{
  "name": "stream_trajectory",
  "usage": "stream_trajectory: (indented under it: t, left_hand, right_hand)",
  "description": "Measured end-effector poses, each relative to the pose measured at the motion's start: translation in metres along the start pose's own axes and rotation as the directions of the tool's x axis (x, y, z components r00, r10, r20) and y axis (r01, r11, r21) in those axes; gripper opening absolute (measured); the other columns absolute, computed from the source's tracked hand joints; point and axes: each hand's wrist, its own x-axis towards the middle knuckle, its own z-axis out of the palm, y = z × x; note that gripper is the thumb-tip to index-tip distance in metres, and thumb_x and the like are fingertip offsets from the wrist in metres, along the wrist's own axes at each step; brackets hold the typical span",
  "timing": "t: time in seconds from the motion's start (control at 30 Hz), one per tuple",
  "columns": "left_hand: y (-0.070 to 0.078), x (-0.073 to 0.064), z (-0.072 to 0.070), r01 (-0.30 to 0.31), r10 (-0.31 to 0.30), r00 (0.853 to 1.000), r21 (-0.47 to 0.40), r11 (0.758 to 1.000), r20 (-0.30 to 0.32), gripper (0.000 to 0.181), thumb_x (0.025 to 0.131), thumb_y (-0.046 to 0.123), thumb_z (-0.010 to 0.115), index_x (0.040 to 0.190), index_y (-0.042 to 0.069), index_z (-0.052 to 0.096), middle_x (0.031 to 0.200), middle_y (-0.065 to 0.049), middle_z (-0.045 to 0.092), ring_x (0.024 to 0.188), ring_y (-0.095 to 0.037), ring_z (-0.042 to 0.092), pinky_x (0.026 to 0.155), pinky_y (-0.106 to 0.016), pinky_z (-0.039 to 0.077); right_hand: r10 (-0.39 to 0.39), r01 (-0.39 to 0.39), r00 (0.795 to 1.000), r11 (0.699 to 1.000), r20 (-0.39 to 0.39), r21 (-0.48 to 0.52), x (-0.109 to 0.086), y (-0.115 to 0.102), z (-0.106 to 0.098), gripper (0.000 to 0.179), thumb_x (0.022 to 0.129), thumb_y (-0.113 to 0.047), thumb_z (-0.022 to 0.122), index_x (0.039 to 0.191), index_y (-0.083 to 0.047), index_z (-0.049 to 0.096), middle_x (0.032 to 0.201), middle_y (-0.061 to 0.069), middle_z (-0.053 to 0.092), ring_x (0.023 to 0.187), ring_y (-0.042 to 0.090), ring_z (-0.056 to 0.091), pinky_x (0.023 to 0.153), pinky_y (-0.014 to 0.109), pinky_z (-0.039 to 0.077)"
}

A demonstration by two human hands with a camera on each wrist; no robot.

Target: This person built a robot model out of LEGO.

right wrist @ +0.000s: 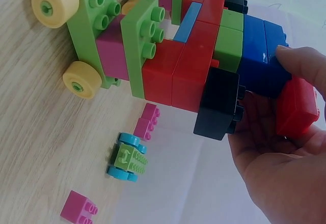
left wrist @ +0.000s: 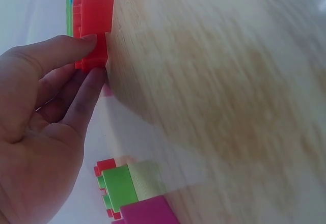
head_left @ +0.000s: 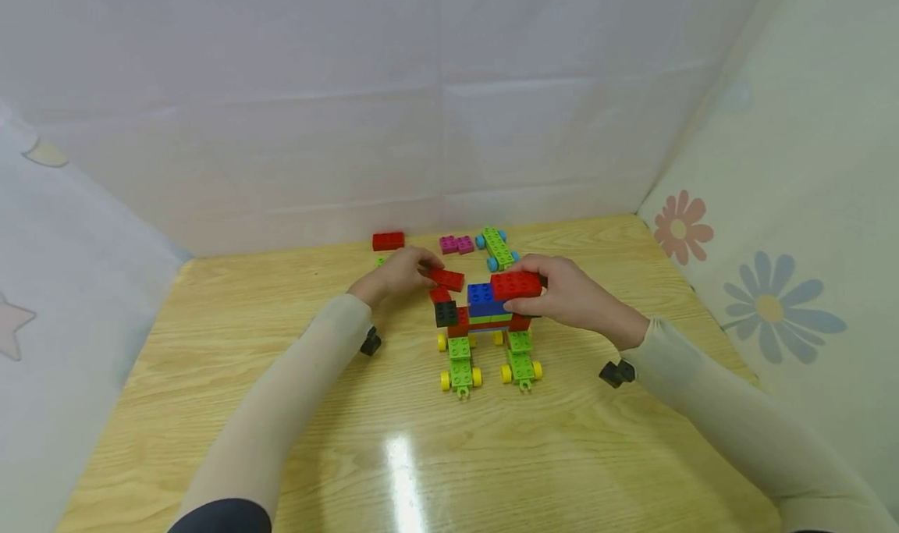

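Note:
My left hand [head_left: 403,274] pinches a red brick [left wrist: 95,53] between thumb and fingers, low over the table. Another small red brick [head_left: 440,295] shows beside it in the head view. My right hand [head_left: 569,293] grips a long red brick [head_left: 516,286] at the top of a brick model. Its thumb lies against the blue bricks [right wrist: 260,46] in the right wrist view. Below these the model has green bricks [right wrist: 229,35], red bricks [right wrist: 191,61] and a black brick [right wrist: 216,104] at the end. Green wheeled bases [head_left: 460,371] with yellow wheels carry it upright.
Behind the model stand a green base with blue wheels [head_left: 497,248], magenta bricks [head_left: 456,244] and a red brick [head_left: 388,241] near the table's back edge. A white cloth wall [head_left: 435,143] rises behind the wooden table [head_left: 281,392], with a flowered one [head_left: 794,166] at the right.

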Motion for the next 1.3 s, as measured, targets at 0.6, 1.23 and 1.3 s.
stream_trajectory:
  t: [0.6,1.23,1.3]
  left_hand:
    - [-0.002,-0.014,-0.003,-0.016,0.012,0.998,-0.059,0.998,-0.066,0.033,0.103,0.016,0.082,0.135,0.009,0.077,0.137,-0.011,0.077,0.130,-0.033,0.071,0.118,-0.052,0.058]
    - [0.026,-0.100,-0.025,-0.108,0.040,0.962,-0.243,0.964,-0.270,0.041,0.103,0.028,0.085,0.141,0.016,0.075,0.144,-0.007,0.073,0.126,-0.031,0.076,0.108,-0.047,0.066]
    - [0.033,-0.112,-0.027,-0.111,0.030,0.960,-0.280,0.954,-0.280,0.042,0.103,0.030,0.085,0.142,0.019,0.074,0.146,-0.005,0.072,0.126,-0.030,0.077,0.106,-0.044,0.066]
  right_hand:
    - [0.002,-0.002,1.000,1.000,0.006,0.006,0.003,-0.001,0.002,0.040,0.100,-0.027,0.087,0.135,-0.012,0.073,0.125,0.011,0.075,0.096,0.025,0.069,0.081,0.036,0.061]
    - [-0.026,0.026,1.000,1.000,0.004,-0.004,0.014,-0.004,0.006,0.041,0.099,-0.025,0.088,0.135,-0.012,0.074,0.120,0.009,0.075,0.089,0.024,0.067,0.077,0.037,0.060]
    - [-0.026,0.026,1.000,1.000,0.006,-0.010,0.016,-0.005,0.008,0.041,0.099,-0.025,0.088,0.135,-0.012,0.074,0.120,0.009,0.075,0.091,0.024,0.068,0.079,0.037,0.060]
